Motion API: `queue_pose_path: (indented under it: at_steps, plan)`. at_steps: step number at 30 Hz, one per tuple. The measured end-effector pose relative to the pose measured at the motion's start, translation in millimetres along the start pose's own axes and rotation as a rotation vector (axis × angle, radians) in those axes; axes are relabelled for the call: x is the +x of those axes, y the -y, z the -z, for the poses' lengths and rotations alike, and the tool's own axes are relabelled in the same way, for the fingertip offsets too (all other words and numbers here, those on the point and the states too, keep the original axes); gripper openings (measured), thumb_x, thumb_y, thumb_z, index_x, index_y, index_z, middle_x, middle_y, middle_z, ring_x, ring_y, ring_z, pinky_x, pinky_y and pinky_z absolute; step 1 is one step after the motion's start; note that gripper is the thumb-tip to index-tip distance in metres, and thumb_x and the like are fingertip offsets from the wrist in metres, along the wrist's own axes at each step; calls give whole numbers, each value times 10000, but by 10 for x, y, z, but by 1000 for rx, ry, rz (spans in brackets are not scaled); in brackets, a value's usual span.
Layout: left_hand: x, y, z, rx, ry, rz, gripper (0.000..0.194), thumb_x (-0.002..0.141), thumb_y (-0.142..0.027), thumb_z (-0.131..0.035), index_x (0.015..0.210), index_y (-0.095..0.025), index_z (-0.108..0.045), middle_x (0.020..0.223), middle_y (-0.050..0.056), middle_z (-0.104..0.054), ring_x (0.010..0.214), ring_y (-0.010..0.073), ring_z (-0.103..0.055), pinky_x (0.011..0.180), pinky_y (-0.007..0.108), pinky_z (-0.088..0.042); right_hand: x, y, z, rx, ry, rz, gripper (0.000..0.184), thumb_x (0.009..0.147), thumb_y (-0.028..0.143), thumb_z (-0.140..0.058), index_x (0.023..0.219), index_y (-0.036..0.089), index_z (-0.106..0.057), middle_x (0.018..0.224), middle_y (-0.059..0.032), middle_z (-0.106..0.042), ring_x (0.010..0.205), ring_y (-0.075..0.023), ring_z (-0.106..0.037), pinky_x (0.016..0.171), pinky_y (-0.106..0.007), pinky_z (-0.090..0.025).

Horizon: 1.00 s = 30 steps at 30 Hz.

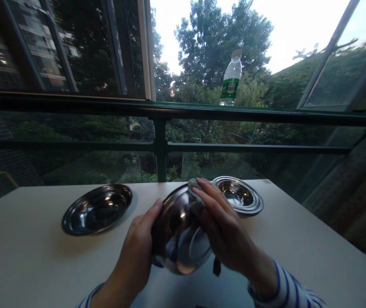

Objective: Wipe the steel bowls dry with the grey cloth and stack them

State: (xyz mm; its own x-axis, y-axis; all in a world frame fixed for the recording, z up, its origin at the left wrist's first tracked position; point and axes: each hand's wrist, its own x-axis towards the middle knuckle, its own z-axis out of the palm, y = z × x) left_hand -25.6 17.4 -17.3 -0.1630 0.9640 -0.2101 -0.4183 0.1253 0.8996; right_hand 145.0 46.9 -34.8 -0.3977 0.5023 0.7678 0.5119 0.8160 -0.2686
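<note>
A shiny metal bowl is held up over the table, tilted so that its rounded outside faces me. My left hand grips its left edge, thumb on the outer wall. On the upper right of the bowl, my right hand presses a greyish cloth against the metal, fingers stretched over it. Most of the cloth is hidden under those fingers. Below the right hand a small dark piece shows; I cannot make out what it is.
An oval metal dish stands on the white table at the left. Stacked metal bowls sit at the back right. Beyond the table's far edge runs a dark railing, with a green-labelled plastic bottle above it by the window.
</note>
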Motion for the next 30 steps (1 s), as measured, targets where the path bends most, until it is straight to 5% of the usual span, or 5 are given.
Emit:
queue_pose_path:
  at_steps: [7, 12, 16, 19, 30]
  plan:
    - [70, -259, -12, -416, -64, 43, 292, 853, -194, -415, 745, -141, -681, 625, 33, -704, 666, 187, -679, 676, 318, -539, -57, -91, -86, 235, -132, -201, 438, 941, 189, -309, 1376, 243, -307, 1463, -33, -270, 1341, -186, -239, 1097, -421, -246]
    - [142, -256, 57, -526, -31, 44, 301, 875, -242, -391, 921, -132, -667, 690, 54, -719, 736, 203, -689, 719, 336, -545, -225, 48, -333, -75, -141, 171, 550, 857, 106, -366, 1394, 179, -274, 1504, -68, -123, 1353, -304, -166, 1075, -530, -216]
    - [158, -181, 0, -532, -57, 117, 342, 896, -243, -346, 957, -96, -649, 714, 79, -724, 719, 210, -693, 710, 352, -551, -248, 154, -408, -356, -21, 543, 454, 850, 175, -411, 1302, 155, -451, 1439, -67, -325, 1324, -270, -266, 1105, -446, -188]
    - [136, -100, -57, -486, -104, 138, 295, 886, -234, -395, 941, -101, -653, 691, 67, -723, 687, 197, -694, 704, 335, -554, -196, 230, -375, -406, 73, 617, 416, 866, 194, -407, 1272, 156, -491, 1377, -42, -431, 1314, -240, -292, 1110, -417, -197]
    - [50, 132, -89, -315, 29, 175, 261, 854, -263, -479, 940, -112, -674, 782, 79, -736, 766, 202, -690, 717, 310, -547, 24, -92, -87, -61, 147, 33, 411, 897, 221, -378, 1303, 182, -426, 1401, -107, -378, 1308, -229, -305, 1064, -461, -274]
